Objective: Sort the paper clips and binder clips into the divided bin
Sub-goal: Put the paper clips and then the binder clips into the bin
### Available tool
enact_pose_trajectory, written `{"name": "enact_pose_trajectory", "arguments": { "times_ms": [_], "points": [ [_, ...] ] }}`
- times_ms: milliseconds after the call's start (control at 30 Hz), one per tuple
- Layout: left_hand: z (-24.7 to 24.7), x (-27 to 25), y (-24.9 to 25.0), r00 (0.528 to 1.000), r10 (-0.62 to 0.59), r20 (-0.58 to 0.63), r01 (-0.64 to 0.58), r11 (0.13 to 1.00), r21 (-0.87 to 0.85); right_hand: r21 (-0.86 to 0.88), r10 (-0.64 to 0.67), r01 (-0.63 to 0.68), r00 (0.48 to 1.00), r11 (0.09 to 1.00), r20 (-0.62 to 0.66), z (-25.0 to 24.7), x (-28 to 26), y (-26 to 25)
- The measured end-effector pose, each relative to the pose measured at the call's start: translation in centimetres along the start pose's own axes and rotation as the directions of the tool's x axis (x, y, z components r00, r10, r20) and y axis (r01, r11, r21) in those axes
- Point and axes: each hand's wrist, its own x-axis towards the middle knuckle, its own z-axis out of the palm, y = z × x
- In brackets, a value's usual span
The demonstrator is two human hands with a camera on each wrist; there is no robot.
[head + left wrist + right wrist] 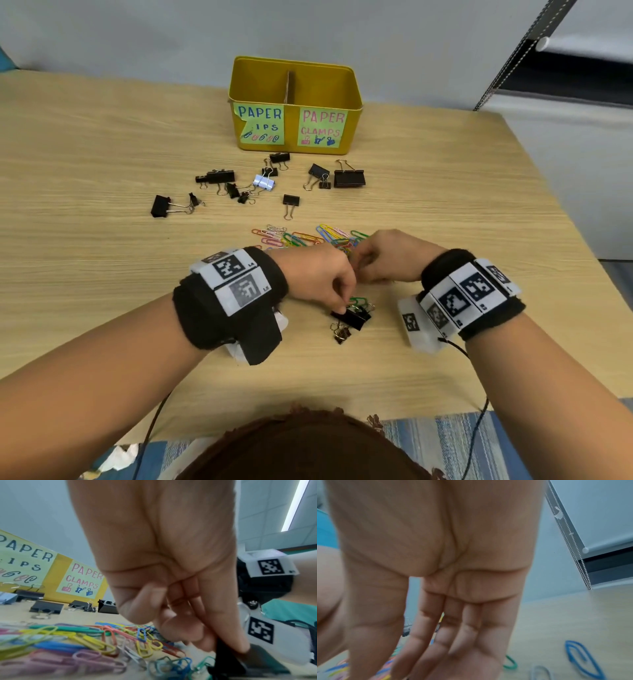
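Left hand (322, 277) hangs low over the table (102, 240), fingers curled down; fingertips pinch a black binder clip (352, 317) near the front edge, with a green paper clip (358, 301) tangled at its wire handles. In the left wrist view the fingers (228, 635) press on the black clip body (223, 655). A small binder clip (340, 334) lies just beside it, nearer the person. Right hand (390, 257) sits close to the left, knuckles up, over the near edge of the paper clip pile (308, 238); the right wrist view shows its fingers (453, 635) extended together and only slightly bent, with nothing visibly held, though the fingertips are blurred. Coloured paper clips lie spread in a loose heap between the hands and the bin. Black binder clips (219, 176) of several sizes are scattered farther back, plus one pale blue clip (264, 181) and a large black one (349, 178) on the right. Yellow bin (294, 102) stands upright at the back, a centre divider (289, 85) splitting it; left label (262, 125) reads PAPER ..IPS, partly torn, right label (322, 126) reads PAPER CLAMPS. Bin contents not visible.
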Motion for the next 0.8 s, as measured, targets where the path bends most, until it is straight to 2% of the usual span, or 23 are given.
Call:
{"name": "enact_pose_trajectory", "arguments": {
  "times_ms": [67, 100, 167, 233, 300, 467, 533, 667, 733, 800],
  "points": [
    [-0.2, -0.7, -0.5, 1.000, -0.011, 0.010, 0.012, 0.998, -0.059, 0.037, -0.024, 0.027, 0.996, 0.999, -0.090, -0.5, 0.1, 0.0],
    [-0.5, -1.2, -1.0, 0.999, -0.032, 0.001, 0.032, 0.995, -0.097, 0.019, -0.026, 0.028, 0.996, 0.999, -0.086, -0.6, 0.0, 0.1],
    [-1.0, -2.2, -2.0, 0.993, -0.101, -0.055, 0.091, 0.984, -0.155, -0.074, -0.005, 0.005, 1.000, 0.997, 0.008, -0.3, -0.2, 0.0],
    [-1.1, -2.7, -2.7, 0.978, -0.179, -0.106, 0.164, 0.977, -0.135, -0.167, 0.023, -0.007, 0.995, 0.986, 0.097, 0.4, -0.2, -0.6],
    [-0.8, -2.6, -2.6, 0.975, -0.202, -0.095, 0.196, 0.978, -0.068, -0.231, 0.003, 0.020, 0.995, 0.973, 0.100, 1.2, 0.4, -1.3],
    [0.4, -2.1, -1.4, 0.994, -0.106, 0.014, 0.107, 0.993, -0.060, -0.260, -0.110, 0.085, 0.991, 0.962, -0.081, 1.1, 1.5, -2.6],
    [0.6, -2.1, -1.1, 0.996, -0.063, 0.063, 0.067, 0.996, -0.061, -0.246, -0.114, 0.091, 0.990, 0.965, -0.079, 1.1, 1.2, -2.7],
    [0.9, -1.9, -0.5, 0.996, -0.040, 0.075, 0.042, 0.999, -0.021, -0.347, -0.105, 0.111, 0.994, 0.931, 0.034, 1.7, 1.1, -2.7],
    [1.3, -1.6, 0.0, 0.996, -0.017, 0.092, 0.017, 1.000, -0.001, -0.364, -0.115, 0.115, 0.993, 0.924, 0.022, 2.0, 1.5, -2.7],
    [1.5, -1.5, 0.1, 0.994, 0.002, 0.114, 0.001, 1.000, -0.020, -0.303, -0.116, 0.100, 0.993, 0.948, -0.035, 1.7, 1.7, -2.8]
  ]
}}
